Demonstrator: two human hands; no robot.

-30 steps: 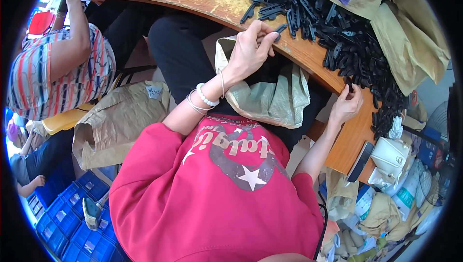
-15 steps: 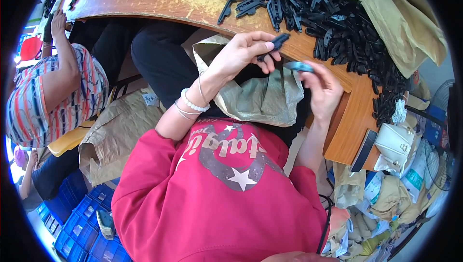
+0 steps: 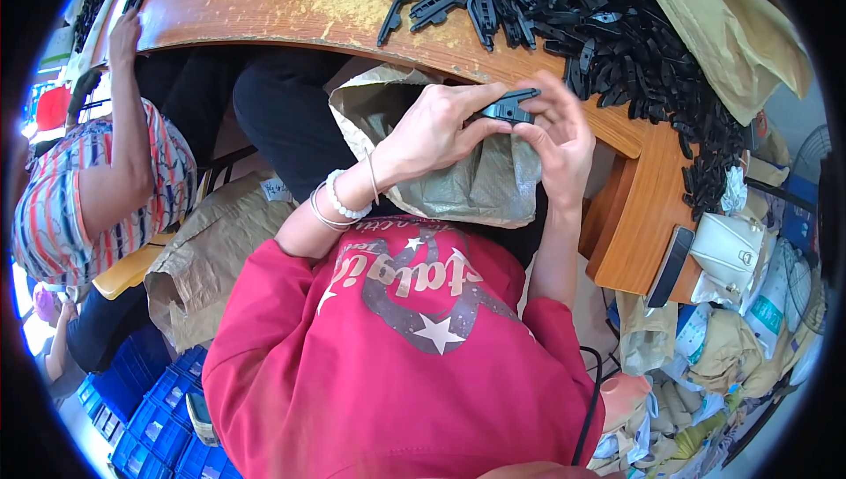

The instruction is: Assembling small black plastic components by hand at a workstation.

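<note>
A small black plastic part (image 3: 509, 109) is held between both hands, above the mouth of an open brown paper bag (image 3: 476, 193) on my lap. My left hand (image 3: 445, 126) pinches it from the left, thumb below and fingers above. At its right end, my right hand (image 3: 560, 131) has thumb and fingertips on it, the fingers slightly blurred. Whether it is one piece or two fitted together I cannot make out. Past the hands, a large heap of similar black plastic parts (image 3: 608, 56) covers the right of the wooden table (image 3: 291, 16).
Brown paper sacking (image 3: 731, 29) lies over the heap's far side. A phone-like dark slab (image 3: 670, 267) and a white handbag (image 3: 727, 250) are at the table's right end. Another person (image 3: 106, 170) sits at left, beside a second paper bag (image 3: 207, 259) and blue crates (image 3: 167, 417).
My hands have come together; the part in my right hand has met the one in my left. The view has shifted slightly. The other person's hand has moved higher, toward the table.
</note>
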